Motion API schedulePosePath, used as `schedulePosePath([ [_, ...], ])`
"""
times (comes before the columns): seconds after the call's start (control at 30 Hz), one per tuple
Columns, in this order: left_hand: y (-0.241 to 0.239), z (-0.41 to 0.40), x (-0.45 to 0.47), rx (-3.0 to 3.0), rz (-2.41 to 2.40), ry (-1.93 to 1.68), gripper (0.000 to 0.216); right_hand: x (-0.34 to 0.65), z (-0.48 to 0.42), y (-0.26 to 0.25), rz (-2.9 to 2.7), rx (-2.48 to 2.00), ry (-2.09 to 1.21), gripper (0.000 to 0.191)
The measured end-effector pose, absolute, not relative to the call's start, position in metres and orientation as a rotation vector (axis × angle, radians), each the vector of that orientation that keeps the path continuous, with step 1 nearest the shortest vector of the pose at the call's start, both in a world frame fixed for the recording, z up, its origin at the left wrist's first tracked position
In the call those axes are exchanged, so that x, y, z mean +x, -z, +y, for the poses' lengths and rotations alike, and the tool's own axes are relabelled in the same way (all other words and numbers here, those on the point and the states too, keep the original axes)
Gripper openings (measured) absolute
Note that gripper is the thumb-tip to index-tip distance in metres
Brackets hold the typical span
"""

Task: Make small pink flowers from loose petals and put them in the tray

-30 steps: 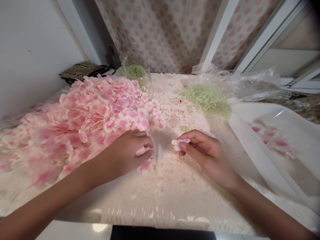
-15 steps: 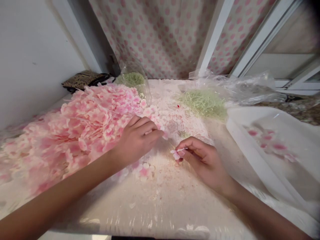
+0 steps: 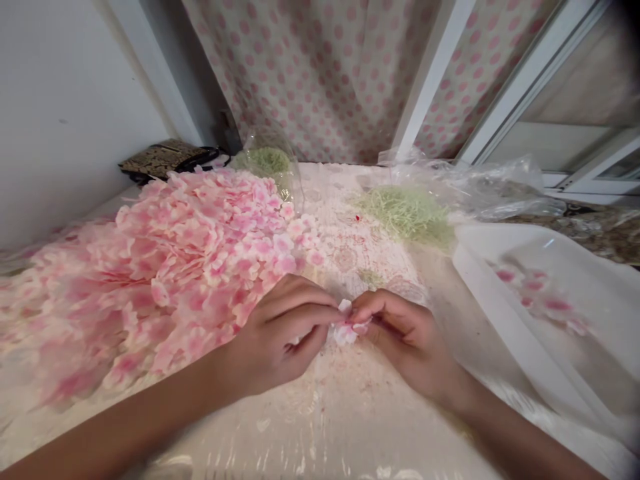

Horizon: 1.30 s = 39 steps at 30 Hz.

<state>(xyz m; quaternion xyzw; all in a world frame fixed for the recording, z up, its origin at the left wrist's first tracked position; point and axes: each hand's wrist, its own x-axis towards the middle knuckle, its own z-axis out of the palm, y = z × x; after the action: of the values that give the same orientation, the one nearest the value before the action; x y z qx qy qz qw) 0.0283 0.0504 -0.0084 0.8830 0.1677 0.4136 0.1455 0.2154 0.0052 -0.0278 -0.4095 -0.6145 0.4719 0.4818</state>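
Observation:
Between my two hands is a small pink-and-white artificial flower point(image 3: 345, 333), just above the table. My right hand point(image 3: 400, 333) pinches it between thumb and fingertips. The fingertips of my left hand point(image 3: 290, 327) are closed at the flower's left side, touching its petals; its stem is hidden by the fingers. A large heap of pink artificial blossoms point(image 3: 190, 247) spreads to the left, right behind my left forearm.
On the right stands a white plastic tray point(image 3: 493, 313) holding several pink flowers point(image 3: 547, 297). Pale green shredded filler point(image 3: 407, 212) lies at the back, beside clear plastic wrap point(image 3: 475, 183). A patterned bag point(image 3: 160, 159) sits behind the heap.
My left hand has come down and to the right from the edge of the blossom heap to meet my right hand at the flower. My right hand has hardly moved.

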Motion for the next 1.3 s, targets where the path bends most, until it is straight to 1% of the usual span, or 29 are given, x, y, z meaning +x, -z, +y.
schedulePosePath([
  [0.1, 0.01, 0.044, 0.029, 2.242, 0.494, -1.109, 0.025, 0.215, 0.003, 0.028, -1.563, -0.959, -1.113, 0.008],
  [0.3, 0.018, 0.039, 0.032, 1.968, 0.607, -1.103, 0.013, 0.213, 0.001, 0.029, -1.614, -0.955, -1.074, 0.013],
  [0.43, 0.02, 0.04, 0.031, 1.988, 0.614, -1.136, 0.016, 0.213, 0.001, 0.027, -1.59, -0.929, -1.117, 0.014],
  [0.6, 0.021, 0.045, 0.026, 2.164, 0.539, -1.215, 0.027, 0.218, 0.003, 0.026, -1.498, -0.876, -1.272, 0.006],
  [0.77, 0.019, 0.047, 0.026, 2.245, 0.406, -1.247, 0.027, 0.216, 0.004, 0.03, -1.406, -0.845, -1.443, 0.007],
  [0.9, 0.019, 0.044, 0.028, 2.194, 0.396, -1.22, 0.027, 0.21, 0.003, 0.03, -1.417, -0.867, -1.431, 0.01],
  [1.1, 0.023, 0.041, 0.028, 2.102, 0.488, -1.181, 0.023, 0.21, 0.002, 0.026, -1.453, -0.925, -1.376, 0.008],
  [1.3, 0.024, 0.04, 0.031, 2.199, 0.435, -1.194, 0.023, 0.207, -0.002, 0.026, -1.518, -0.983, -1.308, 0.007],
])
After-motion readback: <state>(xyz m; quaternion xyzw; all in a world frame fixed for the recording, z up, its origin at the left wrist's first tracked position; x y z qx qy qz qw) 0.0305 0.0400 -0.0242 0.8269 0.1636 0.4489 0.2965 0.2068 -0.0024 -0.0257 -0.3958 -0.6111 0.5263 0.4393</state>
